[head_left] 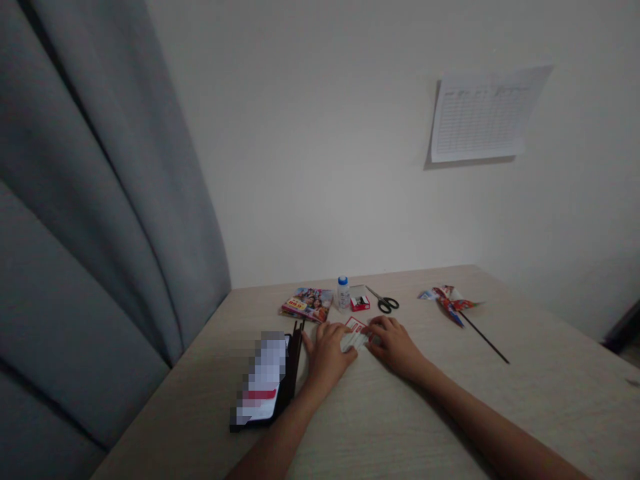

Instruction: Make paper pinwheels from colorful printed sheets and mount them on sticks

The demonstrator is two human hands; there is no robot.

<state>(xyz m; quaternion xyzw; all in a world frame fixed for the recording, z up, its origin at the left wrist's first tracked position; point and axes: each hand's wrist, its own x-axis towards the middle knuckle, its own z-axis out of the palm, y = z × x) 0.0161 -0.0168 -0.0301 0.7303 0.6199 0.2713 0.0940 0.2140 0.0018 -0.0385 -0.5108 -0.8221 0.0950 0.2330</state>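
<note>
Pinching a folded red-and-white paper (354,335) in the nearly closed fingers of my left hand (327,357) and right hand (395,345); a paper pinwheel (450,301) lies already assembled, far right.

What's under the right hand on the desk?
The right hand lies over the edge of a piece of white paper with red print, which reaches across to the left hand. The part beneath the fingers is covered, so it cannot be seen.

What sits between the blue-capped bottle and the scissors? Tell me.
In the head view, a small red-and-white box sits between the blue-capped bottle and the black-handled scissors.
</note>
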